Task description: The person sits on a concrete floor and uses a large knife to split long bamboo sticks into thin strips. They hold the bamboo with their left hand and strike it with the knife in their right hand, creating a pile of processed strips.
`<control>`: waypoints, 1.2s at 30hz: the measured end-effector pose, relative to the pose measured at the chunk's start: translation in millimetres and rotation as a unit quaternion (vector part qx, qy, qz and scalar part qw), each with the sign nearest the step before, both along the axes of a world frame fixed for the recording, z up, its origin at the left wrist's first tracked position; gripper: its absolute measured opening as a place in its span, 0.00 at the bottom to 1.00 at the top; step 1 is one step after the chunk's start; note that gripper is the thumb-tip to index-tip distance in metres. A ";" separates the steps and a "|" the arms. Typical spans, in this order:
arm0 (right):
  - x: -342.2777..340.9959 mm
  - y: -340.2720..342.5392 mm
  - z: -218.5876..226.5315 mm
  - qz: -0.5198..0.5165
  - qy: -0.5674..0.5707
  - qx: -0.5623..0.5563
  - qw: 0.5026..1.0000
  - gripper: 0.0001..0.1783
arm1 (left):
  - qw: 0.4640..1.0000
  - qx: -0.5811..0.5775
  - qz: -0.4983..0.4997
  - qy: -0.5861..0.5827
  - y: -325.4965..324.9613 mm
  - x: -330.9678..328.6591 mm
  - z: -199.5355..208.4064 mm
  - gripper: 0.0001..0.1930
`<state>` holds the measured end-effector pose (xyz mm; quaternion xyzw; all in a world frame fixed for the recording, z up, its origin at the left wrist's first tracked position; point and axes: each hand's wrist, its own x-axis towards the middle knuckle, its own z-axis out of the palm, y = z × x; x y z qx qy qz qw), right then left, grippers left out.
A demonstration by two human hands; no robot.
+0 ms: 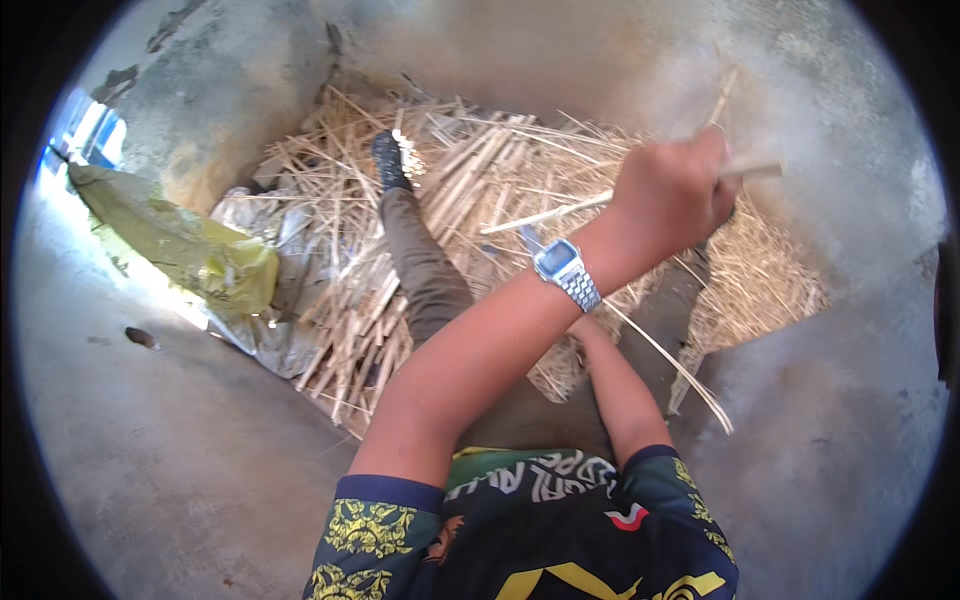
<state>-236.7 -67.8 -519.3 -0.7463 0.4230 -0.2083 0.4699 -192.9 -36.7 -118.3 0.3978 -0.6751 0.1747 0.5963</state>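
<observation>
My left arm, with a silver wristwatch (567, 270), reaches across to the right. At its end my left hand (672, 188) is closed in a fist around a pale bamboo strip (550, 215), which sticks out on both sides of it. My right hand (580, 326) lies beneath the left forearm, with its fingers hidden. A small grey-blue flat piece (531, 239), perhaps a blade, shows just beyond the watch; what holds it is hidden. Below the watch a thin split strip (680, 372) slants down over my right leg.
Cut bamboo strips (485, 160) lie heaped between and beside my outstretched legs (425, 260). Thin shavings (765, 270) pile up on the right. A yellow-green sack (190, 240) lies at the left. Concrete walls (520, 50) stand around the heap.
</observation>
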 end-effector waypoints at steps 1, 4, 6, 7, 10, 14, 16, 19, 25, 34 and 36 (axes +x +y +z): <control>-4.8 7.1 -2.0 0.004 -0.043 0.007 0.999 0.29 | 0.999 0.037 -0.013 -0.013 9.9 -16.4 -11.8 0.09; -18.1 15.5 -1.5 0.019 0.025 0.057 0.998 0.28 | 0.993 0.092 -0.055 -0.057 22.3 -57.5 -48.8 0.10; -14.4 13.1 6.7 0.040 0.123 0.105 0.986 0.28 | 0.989 0.093 -0.079 -0.081 31.9 -75.9 -63.0 0.10; -13.4 13.2 8.9 0.053 0.170 0.132 0.975 0.28 | 0.987 0.096 -0.091 -0.092 36.5 -83.0 -72.1 0.11; -10.6 18.7 16.6 0.053 0.205 0.103 0.972 0.25 | 0.977 0.094 -0.095 -0.168 49.3 -91.8 -89.4 0.08; -8.1 6.9 12.1 0.050 0.258 0.076 0.962 0.27 | 0.955 0.098 -0.137 -0.246 68.9 -98.2 -94.7 0.08; -6.5 14.5 7.9 0.023 0.258 0.058 0.964 0.31 | 0.944 0.108 -0.150 -0.272 79.9 -103.7 -104.0 0.08; -8.4 7.9 -6.8 0.028 0.215 0.076 0.973 0.35 | 0.933 0.122 -0.134 -0.310 93.2 -114.1 -118.0 0.09; -13.8 5.7 27.9 0.073 0.204 0.082 0.973 0.27 | 0.890 0.102 -0.155 -0.416 120.1 -109.5 -123.5 0.11; -16.3 11.5 -0.6 0.033 0.149 0.006 0.988 0.18 | 0.919 0.171 -0.173 -0.311 104.8 -101.1 -109.2 0.07; -9.5 12.2 5.2 0.024 0.132 0.004 0.991 0.19 | 0.931 0.195 -0.141 -0.273 87.6 -84.7 -101.0 0.07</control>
